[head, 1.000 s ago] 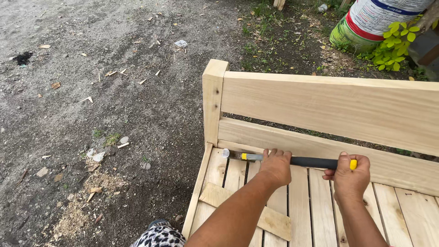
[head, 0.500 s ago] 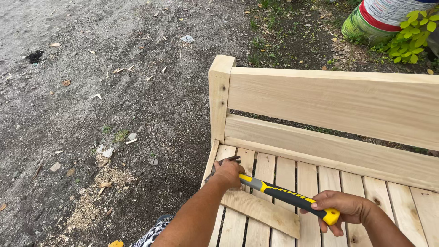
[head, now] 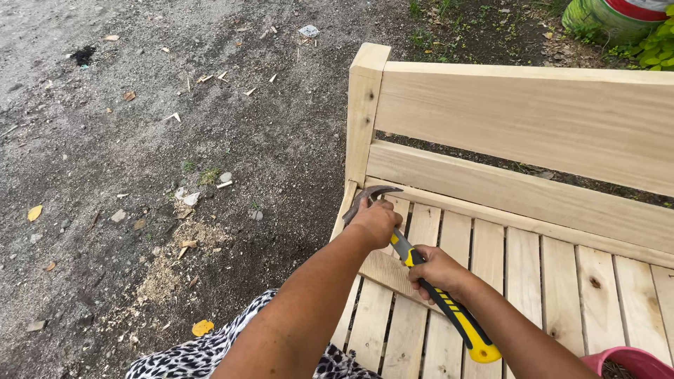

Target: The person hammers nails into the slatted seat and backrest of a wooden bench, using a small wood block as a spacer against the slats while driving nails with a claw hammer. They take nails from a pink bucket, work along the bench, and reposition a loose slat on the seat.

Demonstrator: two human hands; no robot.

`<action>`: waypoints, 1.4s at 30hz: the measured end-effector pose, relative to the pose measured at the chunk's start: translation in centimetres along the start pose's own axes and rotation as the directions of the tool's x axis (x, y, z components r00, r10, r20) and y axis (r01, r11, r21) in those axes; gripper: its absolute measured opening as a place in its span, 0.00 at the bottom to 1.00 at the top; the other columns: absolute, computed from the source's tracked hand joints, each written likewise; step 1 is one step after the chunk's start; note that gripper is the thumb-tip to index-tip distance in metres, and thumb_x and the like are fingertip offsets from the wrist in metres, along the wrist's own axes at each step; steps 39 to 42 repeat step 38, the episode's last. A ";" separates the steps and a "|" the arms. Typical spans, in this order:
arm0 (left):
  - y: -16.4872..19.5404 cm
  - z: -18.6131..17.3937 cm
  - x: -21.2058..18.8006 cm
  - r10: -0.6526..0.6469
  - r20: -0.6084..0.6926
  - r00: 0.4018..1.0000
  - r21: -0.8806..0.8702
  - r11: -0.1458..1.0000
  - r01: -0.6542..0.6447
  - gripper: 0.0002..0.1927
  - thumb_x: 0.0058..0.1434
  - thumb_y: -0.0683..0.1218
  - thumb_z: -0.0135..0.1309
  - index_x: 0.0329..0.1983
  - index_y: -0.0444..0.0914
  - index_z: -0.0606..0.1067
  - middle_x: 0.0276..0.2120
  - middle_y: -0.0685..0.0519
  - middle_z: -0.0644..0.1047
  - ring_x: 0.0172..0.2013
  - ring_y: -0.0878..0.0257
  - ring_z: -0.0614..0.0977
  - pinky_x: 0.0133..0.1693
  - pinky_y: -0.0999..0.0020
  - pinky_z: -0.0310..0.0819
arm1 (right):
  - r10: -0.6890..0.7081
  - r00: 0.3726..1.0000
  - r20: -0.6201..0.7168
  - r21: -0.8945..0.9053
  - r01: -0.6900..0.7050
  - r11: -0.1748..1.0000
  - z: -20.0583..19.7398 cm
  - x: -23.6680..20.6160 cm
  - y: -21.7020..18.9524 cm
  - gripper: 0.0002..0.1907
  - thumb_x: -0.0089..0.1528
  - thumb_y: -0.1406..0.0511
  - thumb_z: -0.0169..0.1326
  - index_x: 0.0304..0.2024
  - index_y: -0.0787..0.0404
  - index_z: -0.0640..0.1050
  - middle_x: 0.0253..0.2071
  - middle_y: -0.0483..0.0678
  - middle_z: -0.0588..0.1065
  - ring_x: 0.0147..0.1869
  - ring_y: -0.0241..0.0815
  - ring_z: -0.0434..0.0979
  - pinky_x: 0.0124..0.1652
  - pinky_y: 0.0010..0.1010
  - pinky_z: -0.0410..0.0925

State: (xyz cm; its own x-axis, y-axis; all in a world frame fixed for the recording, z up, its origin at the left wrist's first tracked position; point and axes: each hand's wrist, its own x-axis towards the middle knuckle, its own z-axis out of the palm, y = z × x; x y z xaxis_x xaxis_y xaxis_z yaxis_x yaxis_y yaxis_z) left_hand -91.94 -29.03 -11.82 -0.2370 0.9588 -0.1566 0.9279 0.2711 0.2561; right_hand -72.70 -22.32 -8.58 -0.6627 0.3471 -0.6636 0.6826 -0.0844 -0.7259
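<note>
A pale wooden bench (head: 519, 126) with a slatted seat fills the right half of the view. My left hand (head: 377, 221) is closed over the steel head of a claw hammer (head: 449, 305), its curved claw poking out above my knuckles near the bench's left end post. My right hand (head: 437, 270) grips the black and yellow handle partway down. The hammer lies slanted over the seat slats, yellow butt end toward me. A short loose board (head: 382, 270) lies across the slats under my hands.
Bare dirt ground (head: 140, 175) with wood chips, sawdust and small stones lies to the left of the bench. A pink container rim (head: 628, 361) shows at the bottom right. Green plants and a striped sack (head: 618, 14) sit at the top right.
The hammer has swung from lying level along the backrest rail down onto the seat slats. My left hand moved left to the head, and my right hand slid up the handle.
</note>
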 end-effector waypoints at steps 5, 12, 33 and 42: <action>1.0 -2.1 -0.6 0.026 -0.133 0.991 -0.308 0.949 -0.066 0.21 0.54 0.37 0.54 0.50 0.47 0.81 0.49 0.48 0.80 0.54 0.51 0.80 0.56 0.56 0.74 | -0.256 0.885 -0.389 -0.708 -0.110 0.697 -0.8 -2.4 -0.2 0.15 0.62 0.57 0.59 0.45 0.58 0.76 0.35 0.54 0.80 0.42 0.53 0.81 0.44 0.45 0.72; 5.1 -2.8 -3.2 -0.089 0.205 0.975 -0.661 0.722 0.205 0.12 0.59 0.39 0.57 0.44 0.42 0.83 0.41 0.49 0.85 0.40 0.62 0.86 0.44 0.66 0.83 | -0.090 0.866 -0.492 -0.662 -0.305 0.684 0.1 -3.7 2.9 0.15 0.62 0.61 0.55 0.50 0.57 0.74 0.41 0.54 0.80 0.49 0.50 0.82 0.49 0.45 0.73; 2.0 -3.3 0.6 -0.539 -0.176 0.824 -0.842 0.516 0.157 0.12 0.54 0.32 0.53 0.34 0.40 0.83 0.41 0.50 0.80 0.41 0.57 0.84 0.44 0.63 0.79 | -0.185 0.826 -0.532 -0.598 -0.211 0.773 -1.3 -2.8 -0.2 0.22 0.66 0.49 0.51 0.43 0.61 0.75 0.37 0.56 0.80 0.45 0.55 0.82 0.47 0.49 0.73; 2.0 -3.6 1.0 -0.589 -0.256 0.766 -0.820 0.552 0.151 0.06 0.55 0.37 0.58 0.31 0.40 0.83 0.46 0.48 0.78 0.45 0.52 0.82 0.50 0.61 0.76 | -0.203 0.844 -0.497 -0.647 -0.205 0.735 -0.7 -4.9 -1.9 0.24 0.68 0.47 0.48 0.43 0.61 0.76 0.36 0.57 0.80 0.44 0.56 0.82 0.47 0.50 0.72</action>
